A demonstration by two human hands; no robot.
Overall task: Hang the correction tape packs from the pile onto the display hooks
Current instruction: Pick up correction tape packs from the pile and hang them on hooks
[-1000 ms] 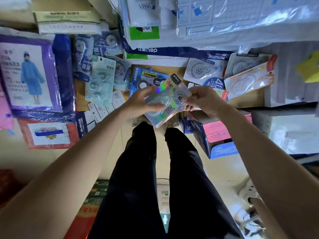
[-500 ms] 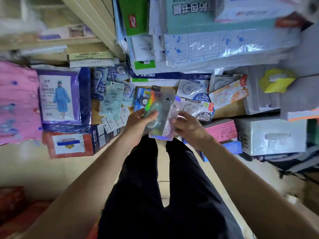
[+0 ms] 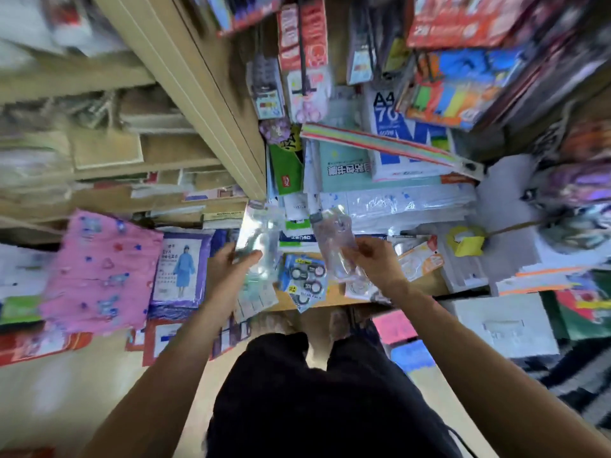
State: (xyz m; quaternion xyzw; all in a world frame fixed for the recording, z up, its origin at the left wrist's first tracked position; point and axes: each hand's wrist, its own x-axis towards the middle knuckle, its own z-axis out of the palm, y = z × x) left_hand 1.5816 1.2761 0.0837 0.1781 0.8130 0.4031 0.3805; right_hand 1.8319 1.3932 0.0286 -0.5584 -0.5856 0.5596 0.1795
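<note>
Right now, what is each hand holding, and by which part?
Left hand grips one correction tape pack by its lower left edge; right hand pinches a second pack near its lower right side.

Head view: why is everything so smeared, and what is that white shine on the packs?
Head view: motion blur smears the whole frame, worst at the edges; the left pack, held by the left hand, glares white off its clear plastic; the right pack, in the right hand, less; the wide lens slants the shelf post.
</note>
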